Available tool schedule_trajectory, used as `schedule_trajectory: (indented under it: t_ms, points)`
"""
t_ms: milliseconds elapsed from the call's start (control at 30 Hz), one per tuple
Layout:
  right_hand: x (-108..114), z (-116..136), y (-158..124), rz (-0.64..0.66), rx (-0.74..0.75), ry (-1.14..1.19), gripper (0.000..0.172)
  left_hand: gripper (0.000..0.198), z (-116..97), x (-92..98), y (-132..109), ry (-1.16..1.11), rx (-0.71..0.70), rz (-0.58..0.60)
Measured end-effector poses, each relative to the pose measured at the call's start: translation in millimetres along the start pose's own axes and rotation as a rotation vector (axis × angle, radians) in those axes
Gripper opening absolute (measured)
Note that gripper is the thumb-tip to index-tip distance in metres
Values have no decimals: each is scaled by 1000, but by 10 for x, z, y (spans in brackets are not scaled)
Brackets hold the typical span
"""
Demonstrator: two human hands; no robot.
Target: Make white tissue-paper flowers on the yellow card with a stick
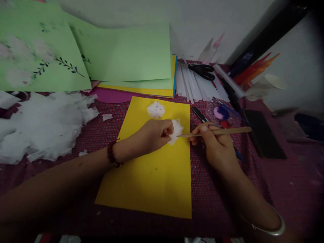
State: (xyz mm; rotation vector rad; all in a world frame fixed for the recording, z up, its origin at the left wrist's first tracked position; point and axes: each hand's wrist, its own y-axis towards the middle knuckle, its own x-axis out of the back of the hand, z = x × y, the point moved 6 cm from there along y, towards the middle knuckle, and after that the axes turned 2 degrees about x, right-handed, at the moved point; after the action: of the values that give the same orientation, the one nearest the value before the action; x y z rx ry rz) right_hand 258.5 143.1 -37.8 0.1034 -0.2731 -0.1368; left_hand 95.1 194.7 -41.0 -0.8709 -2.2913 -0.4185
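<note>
A yellow sheet lies on the checked cloth, with a white paper flower near its top. My left hand is closed at the edge of a second white paper flower, its fingertips pinched on something I cannot make out. To the right, my right hand holds a flat wooden stick between thumb and fingers. The stick's thin tip touches or nearly touches the second flower's right side.
White tissue pieces are heaped at left. Behind stand green sheets, one bearing flowers. Black scissors rest on white strips at back right. A cutter, a paint palette and a dark block lie right.
</note>
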Motion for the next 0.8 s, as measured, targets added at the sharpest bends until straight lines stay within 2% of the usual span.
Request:
schedule_trajectory:
  t_ms: [133,300,433,567,800]
  points:
    - [-5,41,-32,1,28,104,27,4,43,3,49,-22,35,-1]
    - [-105,124,-39,91,132,-97,29,5,16,-16,70,-96,65,-19]
    - [-152,203,-61,134,272,-233,27,8,55,69,62,-130,82,-148]
    - [-176,241,-91,163,326,-351,21,12,181,217,0,-205,176,-298]
    - [-248,336,-159,245,416,-399,14,8,278,175,-5,-292,201,-318]
